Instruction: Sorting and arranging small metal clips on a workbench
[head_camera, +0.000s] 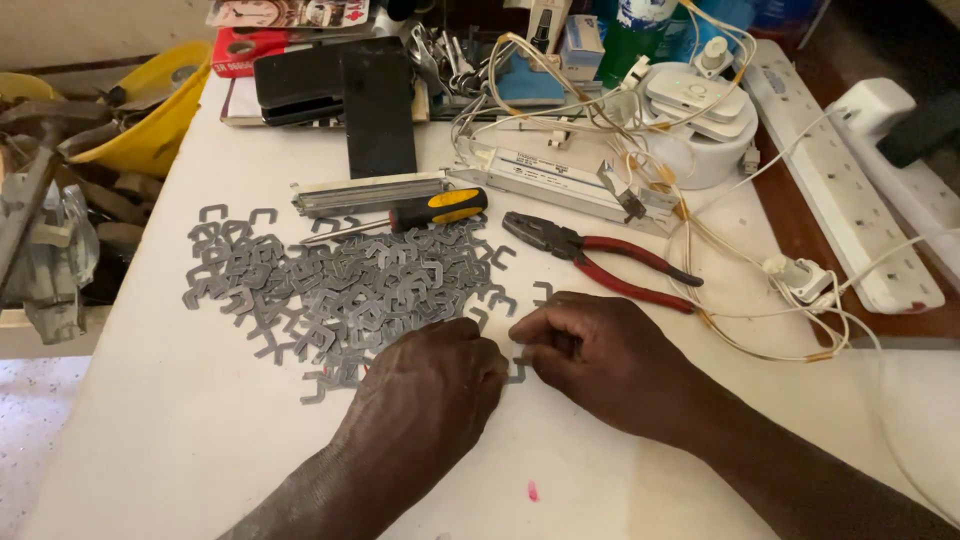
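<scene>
Resting on the table (200, 440), our curled left hand (430, 385) touched the clip pile (345, 290) spreading up-left, while our right hand (590, 350) pinched a clip (517, 372) between both hands.

White cloth-covered surface (180, 440), evenly lit. Dark brown wooden tabletop (800, 230) bare at 3 o'clock. Pale speckled floor (30, 420) at 8 o'clock.
</scene>
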